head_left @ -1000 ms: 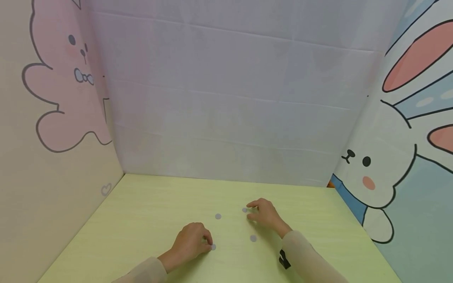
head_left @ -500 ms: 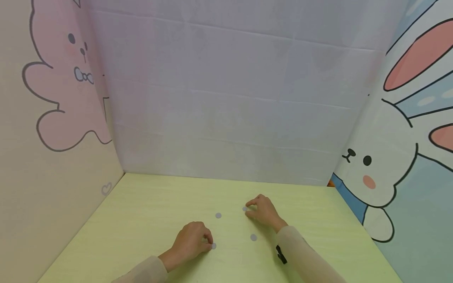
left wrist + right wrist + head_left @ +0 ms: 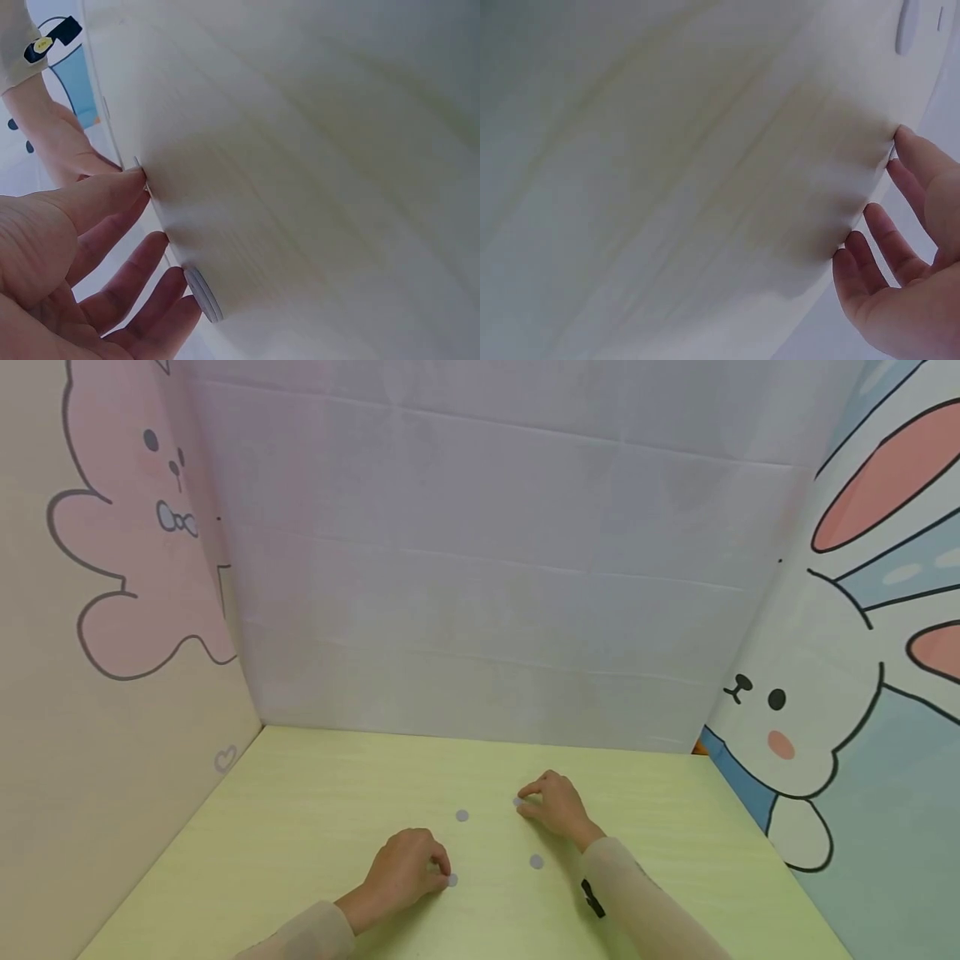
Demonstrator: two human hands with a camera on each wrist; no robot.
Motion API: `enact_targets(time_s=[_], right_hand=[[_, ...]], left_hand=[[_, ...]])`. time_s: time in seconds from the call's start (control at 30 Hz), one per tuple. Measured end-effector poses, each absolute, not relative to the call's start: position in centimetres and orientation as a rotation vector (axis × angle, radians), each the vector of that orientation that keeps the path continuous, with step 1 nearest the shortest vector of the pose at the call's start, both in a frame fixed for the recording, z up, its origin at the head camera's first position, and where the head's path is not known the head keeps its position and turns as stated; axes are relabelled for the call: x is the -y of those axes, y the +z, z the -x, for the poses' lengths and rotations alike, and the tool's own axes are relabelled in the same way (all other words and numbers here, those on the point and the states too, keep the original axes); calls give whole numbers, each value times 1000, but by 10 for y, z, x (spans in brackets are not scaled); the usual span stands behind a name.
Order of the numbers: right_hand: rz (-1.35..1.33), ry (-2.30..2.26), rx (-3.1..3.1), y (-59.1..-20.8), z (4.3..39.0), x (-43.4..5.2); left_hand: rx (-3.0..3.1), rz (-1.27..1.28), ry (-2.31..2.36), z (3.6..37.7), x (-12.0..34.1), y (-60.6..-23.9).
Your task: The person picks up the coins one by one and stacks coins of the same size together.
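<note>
Several small grey discs lie flat on the pale green table [image 3: 315,827]. My left hand [image 3: 408,867] rests near the front, its loosely curved fingertips [image 3: 169,289] touching one disc [image 3: 452,880] [image 3: 202,294]. My right hand [image 3: 553,802] lies farther back, with its fingertips [image 3: 904,142] on the table against another disc [image 3: 518,802] that is mostly hidden. A third disc [image 3: 462,815] sits free between the hands and a fourth disc [image 3: 536,861] lies beside my right wrist. No disc is lifted.
Cartoon-printed panels wall the table: a pink figure on the left [image 3: 127,577], a plain white back panel [image 3: 480,568], a white rabbit on the right [image 3: 810,710]. A black tag [image 3: 592,897] shows on my right sleeve.
My right hand has crept slightly toward the back of the table, fingertips staying at the same disc. My left hand and the discs have stayed put.
</note>
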State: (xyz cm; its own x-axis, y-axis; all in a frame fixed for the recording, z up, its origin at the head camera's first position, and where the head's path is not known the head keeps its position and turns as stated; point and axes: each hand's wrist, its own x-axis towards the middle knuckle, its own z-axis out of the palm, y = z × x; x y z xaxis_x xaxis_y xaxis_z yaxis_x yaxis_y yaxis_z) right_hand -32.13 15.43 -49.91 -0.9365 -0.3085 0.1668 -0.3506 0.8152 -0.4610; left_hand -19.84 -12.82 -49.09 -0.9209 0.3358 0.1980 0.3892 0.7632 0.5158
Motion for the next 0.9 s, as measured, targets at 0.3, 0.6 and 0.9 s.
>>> enact_targets(time_s=[0.3,0.6,0.9], right_hand=[[-511,780,2877,-495,319,-152],[-498,722,2873,-496,320,-150],[-485,731,2867,-502,323,-149]], left_hand=[[2862,591,-873,200,127,-493],[2866,581,-863,201,127,-495],[2870,562,-853,201,126,-495]])
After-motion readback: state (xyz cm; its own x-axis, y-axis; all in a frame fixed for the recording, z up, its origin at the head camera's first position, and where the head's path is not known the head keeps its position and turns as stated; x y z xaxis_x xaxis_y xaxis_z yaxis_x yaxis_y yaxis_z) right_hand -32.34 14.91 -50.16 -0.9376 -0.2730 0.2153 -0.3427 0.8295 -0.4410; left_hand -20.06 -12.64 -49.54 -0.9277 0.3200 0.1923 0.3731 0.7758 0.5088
